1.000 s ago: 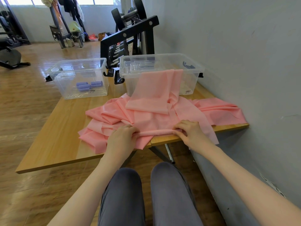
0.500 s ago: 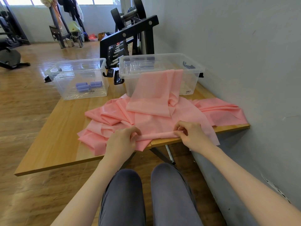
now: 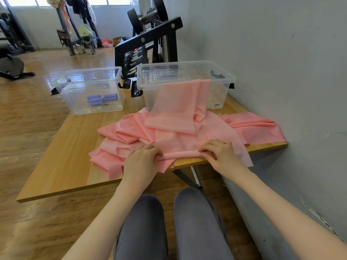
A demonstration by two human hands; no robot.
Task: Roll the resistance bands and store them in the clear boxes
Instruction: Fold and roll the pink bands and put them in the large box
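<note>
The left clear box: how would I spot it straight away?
Start at the wooden table by the grey wall. Two clear boxes stand at its far edge; the left box stands apart from the pink band. It alone holds small purple rolls.

Thin, smooth pink band (image 3: pixel 180 126) (faintly glossy) on a matt wooden table (image 3: pixel 62 158); clear glossy plastic boxes (image 3: pixel 90 91).

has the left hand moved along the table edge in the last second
No. The left hand sits at the same spot on the table edge, pinching the roll of the pink band.
</note>
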